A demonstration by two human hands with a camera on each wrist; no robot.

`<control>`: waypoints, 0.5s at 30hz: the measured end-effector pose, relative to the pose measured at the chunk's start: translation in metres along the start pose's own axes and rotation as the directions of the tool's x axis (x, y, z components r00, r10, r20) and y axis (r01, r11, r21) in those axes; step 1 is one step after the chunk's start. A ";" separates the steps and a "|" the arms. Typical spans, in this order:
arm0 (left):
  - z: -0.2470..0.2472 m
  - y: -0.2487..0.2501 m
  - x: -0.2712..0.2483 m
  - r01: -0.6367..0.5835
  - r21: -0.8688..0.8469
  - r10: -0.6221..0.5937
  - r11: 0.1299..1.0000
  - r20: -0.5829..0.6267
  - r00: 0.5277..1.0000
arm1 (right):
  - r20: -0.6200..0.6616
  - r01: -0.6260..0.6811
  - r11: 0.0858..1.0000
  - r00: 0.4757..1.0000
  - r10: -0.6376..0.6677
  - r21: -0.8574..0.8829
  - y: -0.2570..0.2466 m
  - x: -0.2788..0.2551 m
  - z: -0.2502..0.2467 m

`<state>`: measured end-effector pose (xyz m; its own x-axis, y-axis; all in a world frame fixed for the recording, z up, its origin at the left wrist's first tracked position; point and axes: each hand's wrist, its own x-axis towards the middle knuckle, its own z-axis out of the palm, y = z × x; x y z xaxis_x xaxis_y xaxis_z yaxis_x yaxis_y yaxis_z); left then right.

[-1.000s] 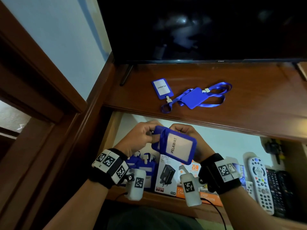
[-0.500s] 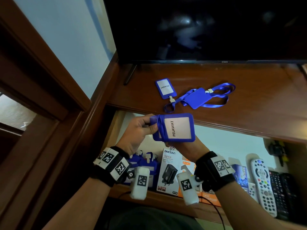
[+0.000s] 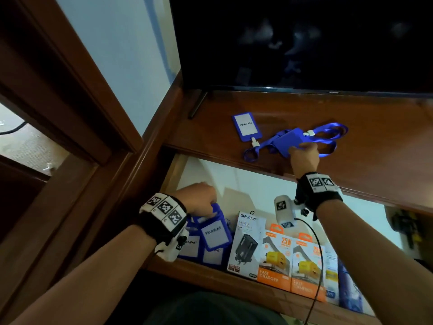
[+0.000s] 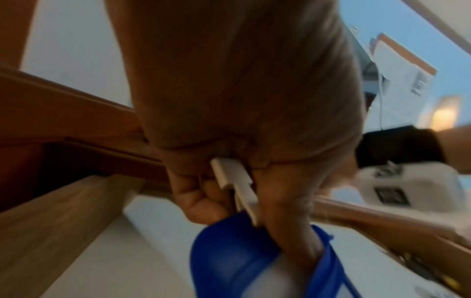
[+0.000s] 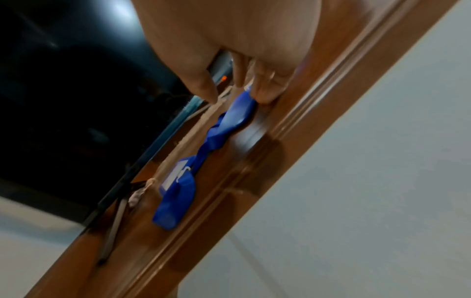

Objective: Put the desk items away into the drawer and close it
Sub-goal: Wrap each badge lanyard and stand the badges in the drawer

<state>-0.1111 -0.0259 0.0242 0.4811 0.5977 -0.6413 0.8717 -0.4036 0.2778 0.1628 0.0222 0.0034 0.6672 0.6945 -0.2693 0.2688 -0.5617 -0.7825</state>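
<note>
Head view: the left hand (image 3: 199,198) is down in the open drawer (image 3: 246,286), fingers curled round the top of a blue badge holder (image 3: 214,233) that hangs over the stack of like holders in the drawer's near left corner, beside the charger boxes (image 3: 278,259). The right hand (image 3: 304,156) is up on the desk top (image 3: 375,160), fingers closing on the second badge holder (image 3: 288,140) near the front edge, its lanyard (image 3: 328,137) looped to the right. A third holder (image 3: 244,126) lies face up just behind and to the left, its lanyard tangled with the other.

Left wrist view: the fingers (image 4: 201,193) clamp the white clip (image 4: 231,175) and the blue holder's top (image 4: 229,258); the picture is blurred, the grip plain.

Right wrist view: the fingertips (image 5: 265,94) pinch the blue edge against the wood, thumb apart; whether the grip is complete I cannot tell.

To do this well, I judge the left hand should lay its holder flat on the stack before letting go, and the right should lift slowly, gathering the loose lanyard so it neither drags the third holder off the front edge nor catches when the drawer shuts
</note>
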 end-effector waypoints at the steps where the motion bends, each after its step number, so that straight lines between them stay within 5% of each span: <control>1: 0.002 0.003 0.002 -0.014 0.049 0.012 0.999 0.029 1.000 | -0.007 -0.026 1.000 1.000 0.026 -0.013 -0.002 0.004 0.004; 8: 0.014 0.013 0.010 -0.093 0.283 0.043 0.955 0.179 0.983 | -0.121 -0.175 0.944 0.982 0.146 -0.281 -0.023 0.010 0.020; 13: 0.027 0.004 0.007 -0.124 0.363 0.042 0.924 0.227 0.973 | -0.065 -0.125 0.881 0.992 0.107 -0.457 -0.029 0.014 0.022; 15: 0.034 -0.002 0.007 -0.108 0.366 0.032 0.924 0.208 0.978 | 0.056 -0.049 0.802 0.993 0.102 -0.595 -0.030 0.010 0.016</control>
<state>-0.1124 -0.0446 -0.0053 0.4791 0.4270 -0.7669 0.7196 -0.6914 0.0646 0.1507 0.0531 0.0148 0.6511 0.6575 -0.3793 0.5961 -0.7522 -0.2808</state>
